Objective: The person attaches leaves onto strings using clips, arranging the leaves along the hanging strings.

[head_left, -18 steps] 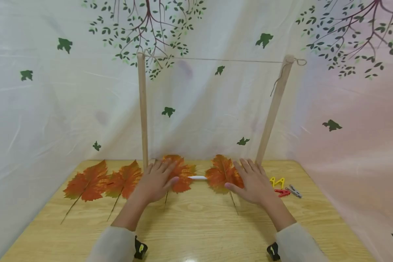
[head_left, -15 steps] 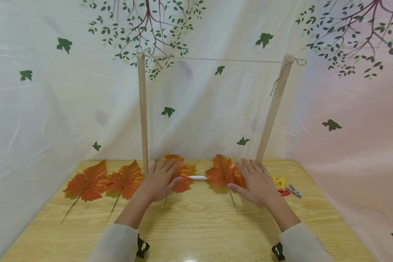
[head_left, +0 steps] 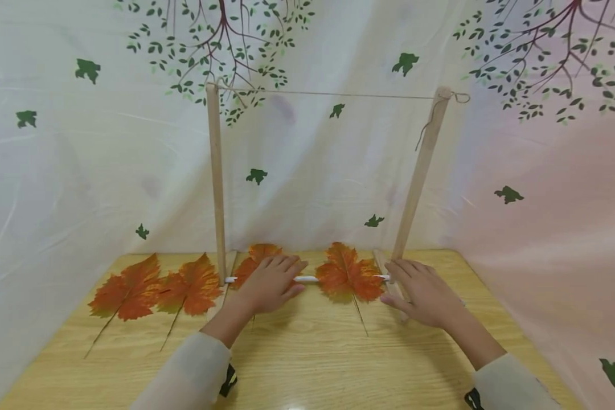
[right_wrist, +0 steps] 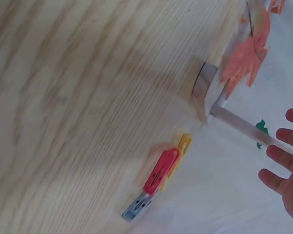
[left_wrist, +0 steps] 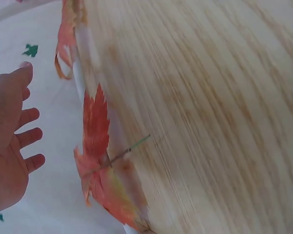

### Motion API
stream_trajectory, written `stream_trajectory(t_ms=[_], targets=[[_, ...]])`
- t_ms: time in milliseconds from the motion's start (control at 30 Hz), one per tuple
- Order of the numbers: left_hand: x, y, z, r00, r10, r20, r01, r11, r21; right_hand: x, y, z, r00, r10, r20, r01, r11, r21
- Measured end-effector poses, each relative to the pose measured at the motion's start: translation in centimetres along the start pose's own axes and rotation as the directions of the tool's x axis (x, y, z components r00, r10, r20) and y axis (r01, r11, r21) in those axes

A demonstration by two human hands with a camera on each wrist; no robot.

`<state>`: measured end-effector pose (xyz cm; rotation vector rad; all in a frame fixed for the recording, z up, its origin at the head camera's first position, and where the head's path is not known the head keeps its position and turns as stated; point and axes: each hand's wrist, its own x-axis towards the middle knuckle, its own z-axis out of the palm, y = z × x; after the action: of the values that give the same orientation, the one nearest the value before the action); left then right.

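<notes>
My left hand (head_left: 270, 285), fingers spread, is over an orange artificial maple leaf (head_left: 263, 250) and covers much of it. In the left wrist view that hand (left_wrist: 7, 136) holds nothing, and a leaf (left_wrist: 95, 126) with a thin stem lies beside it. My right hand (head_left: 425, 290) hovers palm down near the foot of the right wooden post (head_left: 415, 182), fingers extended. Red (right_wrist: 161, 170), yellow (right_wrist: 184, 143) and grey (right_wrist: 136, 207) clothespins lie under it in the right wrist view; the hand hides them from the head view. Another maple leaf (head_left: 348, 273) lies between the hands.
Two more maple leaves, one far left (head_left: 128, 290) and one beside it (head_left: 192, 287), lie on the wooden table (head_left: 307, 364). A string (head_left: 328, 93) joins the left post (head_left: 215, 182) to the right one. A white rod (head_left: 306, 279) runs low between the posts.
Both hands have moved to the right. The left now covers more of its leaf, and the right has come over the clothespins. The head view has shifted slightly.
</notes>
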<state>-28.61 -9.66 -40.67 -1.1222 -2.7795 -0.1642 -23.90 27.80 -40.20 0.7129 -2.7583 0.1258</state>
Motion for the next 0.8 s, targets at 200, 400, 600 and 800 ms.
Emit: stream_trajectory(t_ms=[200,400,600,800], targets=[[1.5,1.1,0.8,0.997,0.055,0.052,-0.058,0.998,0.041,-1.0,1.3,-0.1,1.0,-0.014,-0.004,0.014,0.999,-0.047],[2.7,2.4,1.5,0.993,0.065,0.103,-0.066,0.998,0.005,-2.1,2.9,-0.4,0.998,0.016,0.065,-0.011,0.998,-0.065],[3.7,3.8,1.9,0.987,0.074,0.14,-0.076,0.997,0.01,-3.0,5.1,-0.1,0.995,0.054,0.083,-0.048,0.996,-0.074],[4.4,4.9,2.6,0.982,0.105,0.16,-0.122,0.987,0.103,-3.8,6.8,0.4,0.989,0.065,0.133,-0.054,0.995,-0.085]])
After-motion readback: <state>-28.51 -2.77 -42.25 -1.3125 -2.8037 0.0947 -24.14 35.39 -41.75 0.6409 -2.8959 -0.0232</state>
